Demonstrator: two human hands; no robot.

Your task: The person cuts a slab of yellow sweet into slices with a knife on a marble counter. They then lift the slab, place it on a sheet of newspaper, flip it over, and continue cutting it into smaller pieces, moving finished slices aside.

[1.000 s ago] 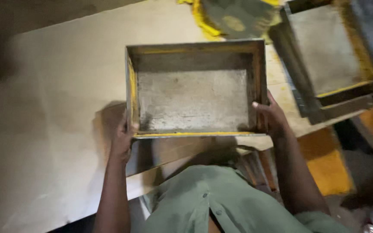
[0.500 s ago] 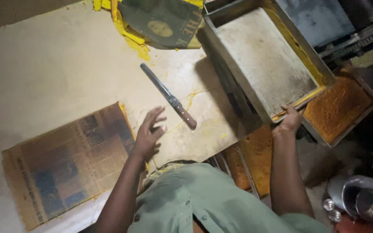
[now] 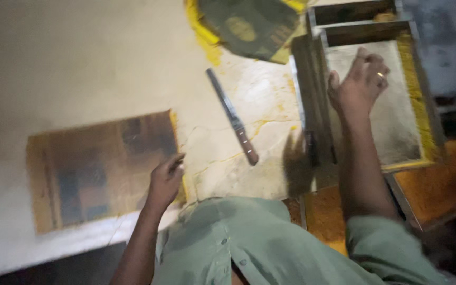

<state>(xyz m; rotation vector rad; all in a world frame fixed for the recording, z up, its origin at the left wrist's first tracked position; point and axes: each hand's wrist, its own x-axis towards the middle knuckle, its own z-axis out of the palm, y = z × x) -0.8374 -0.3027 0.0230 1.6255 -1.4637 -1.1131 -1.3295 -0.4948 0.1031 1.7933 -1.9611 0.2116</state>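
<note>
My right hand (image 3: 359, 84) hovers with spread fingers over an empty metal tray (image 3: 407, 132) with yellow-stained edges at the right; it holds nothing. My left hand (image 3: 165, 179) rests at the right edge of a sheet of newspaper (image 3: 96, 169) lying on the pale worktop (image 3: 80, 68), fingers curled at the paper's edge; whether it grips the paper is unclear. A knife (image 3: 233, 117) with a brown handle lies on the worktop between the two hands, touched by neither.
A dark green bag (image 3: 249, 26) with yellow powder around it lies at the top. A second tray (image 3: 354, 11) stands behind the first. Trays of orange-yellow material (image 3: 439, 184) sit lower right, below the worktop edge. The view is blurred.
The tray I held with both hands was set down at the right. My right hand has let go of its rim and risen over it. My left hand moved to the newspaper's edge.
</note>
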